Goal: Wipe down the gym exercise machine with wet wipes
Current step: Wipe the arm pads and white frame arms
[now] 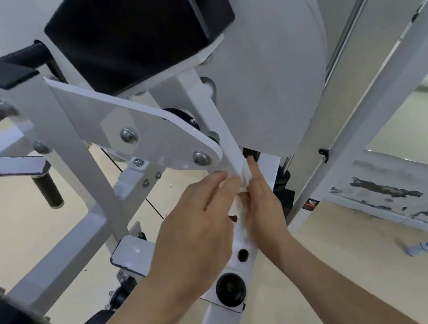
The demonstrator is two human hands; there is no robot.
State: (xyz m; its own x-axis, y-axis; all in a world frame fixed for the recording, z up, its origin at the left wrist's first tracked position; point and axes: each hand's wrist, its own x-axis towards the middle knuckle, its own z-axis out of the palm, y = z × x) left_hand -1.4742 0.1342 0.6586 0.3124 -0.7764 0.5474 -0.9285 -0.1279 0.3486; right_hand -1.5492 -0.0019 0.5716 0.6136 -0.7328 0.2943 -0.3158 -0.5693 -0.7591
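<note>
Left hand (197, 226) and right hand (263, 204) pressing a white wet wipe (241, 182) around a slanted white bar (217, 122) of the exercise machine (276, 68), black knob (230, 286) below the hands, small bottle (420, 248) on the floor (363, 264) at right
</note>
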